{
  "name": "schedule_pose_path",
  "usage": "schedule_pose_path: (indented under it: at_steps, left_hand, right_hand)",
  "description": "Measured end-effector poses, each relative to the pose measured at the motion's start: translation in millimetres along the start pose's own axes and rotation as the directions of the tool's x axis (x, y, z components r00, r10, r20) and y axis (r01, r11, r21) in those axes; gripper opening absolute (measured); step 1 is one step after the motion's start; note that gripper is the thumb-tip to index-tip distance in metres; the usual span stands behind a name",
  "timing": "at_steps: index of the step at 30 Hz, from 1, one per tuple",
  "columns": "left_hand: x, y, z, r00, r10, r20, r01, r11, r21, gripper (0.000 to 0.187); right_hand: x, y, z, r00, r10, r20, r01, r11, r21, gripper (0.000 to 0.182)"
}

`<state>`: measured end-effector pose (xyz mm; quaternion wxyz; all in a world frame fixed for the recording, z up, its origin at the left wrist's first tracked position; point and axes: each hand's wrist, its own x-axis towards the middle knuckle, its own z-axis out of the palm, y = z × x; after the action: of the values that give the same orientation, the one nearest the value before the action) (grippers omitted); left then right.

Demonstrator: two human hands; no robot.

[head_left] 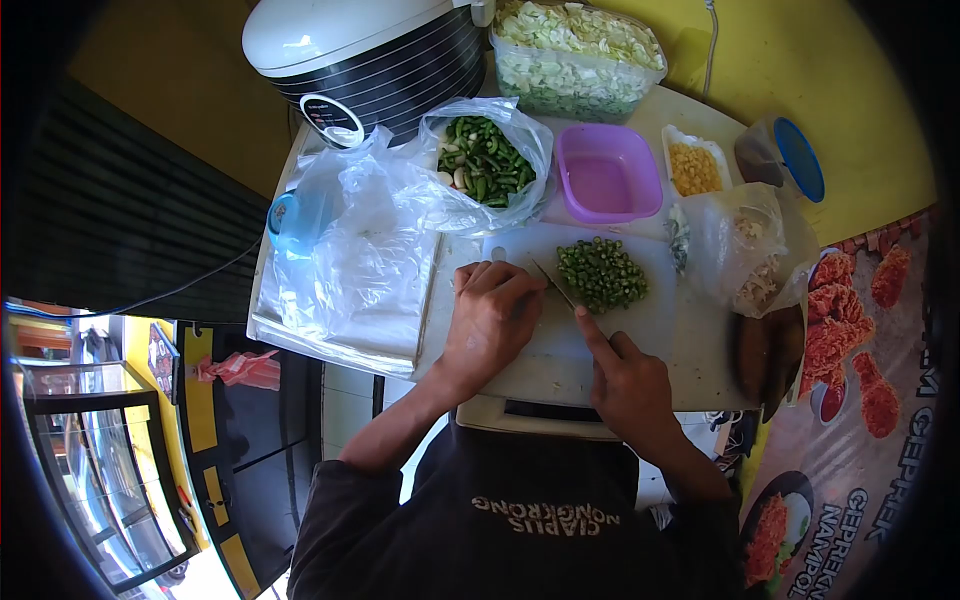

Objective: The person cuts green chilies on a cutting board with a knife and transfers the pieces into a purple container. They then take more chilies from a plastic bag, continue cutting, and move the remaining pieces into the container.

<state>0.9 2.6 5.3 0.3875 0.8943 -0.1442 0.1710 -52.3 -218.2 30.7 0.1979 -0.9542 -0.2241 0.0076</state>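
Note:
My right hand (632, 388) grips a knife, its index finger stretched along the back of the blade (555, 284). The blade lies at a slant on a white cutting board (652, 325), against the left side of a pile of chopped green vegetable pieces (602, 275), which look like chillies or beans. Just left of the blade is my left hand (492, 312), its fingers curled together and the fingertips close to the knife. What those fingers hold, if anything, is hidden. The knife's handle is covered by my right hand.
Behind the board are a plastic bag of green vegetables (484, 165), a purple tub (608, 213) and a container of shredded cabbage (570, 85). A rice cooker (400, 70) stands back left, plastic sheets (350, 260) lie left. At right sit a yellow food pack (695, 168) and a plastic bag (745, 240).

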Motion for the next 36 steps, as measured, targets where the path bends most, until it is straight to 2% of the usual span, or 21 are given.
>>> schedule_pose_path:
  at_steps: [3, 10, 17, 20, 29, 36]
  left_hand:
    - [-1, 1, -1, 1.0, -0.002, -0.012, 0.002, 1.0, 0.0, 0.016]
    - [-2, -2, 1, 0.999, 0.002, -0.033, -0.002, 1.0, 0.006, 0.014]
    - [-2, -5, 1, 0.999, -0.015, -0.036, 0.014, 0.999, -0.031, 0.015]
    - [-2, -6, 0, 0.999, -0.013, -0.03, 0.012, 0.999, -0.034, 0.016]
    - [-5, -4, 1, 0.998, 0.022, -0.063, -0.024, 0.999, -0.029, 0.019]
    - [-5, -3, 2, 0.998, 0.013, -0.066, -0.015, 1.0, -0.028, 0.017]
  right_hand:
    - [-15, 1, -5, 0.999, 0.013, 0.038, -0.013, 1.0, 0.005, 0.078]
    - [-20, 1, -6, 1.0, 0.031, 0.001, -0.031, 0.999, 0.041, 0.075]
    - [-17, 16, 4, 0.99, 0.066, -0.125, -0.058, 0.996, 0.069, 0.073]
    - [-16, 12, 4, 0.983, 0.038, -0.177, -0.021, 0.995, 0.096, 0.072]
    - [-14, 5, 7, 0.989, 0.024, -0.148, -0.006, 0.992, 0.126, 0.072]
    - [-23, 4, 2, 0.993, 0.051, -0.105, -0.042, 0.996, 0.082, 0.073]
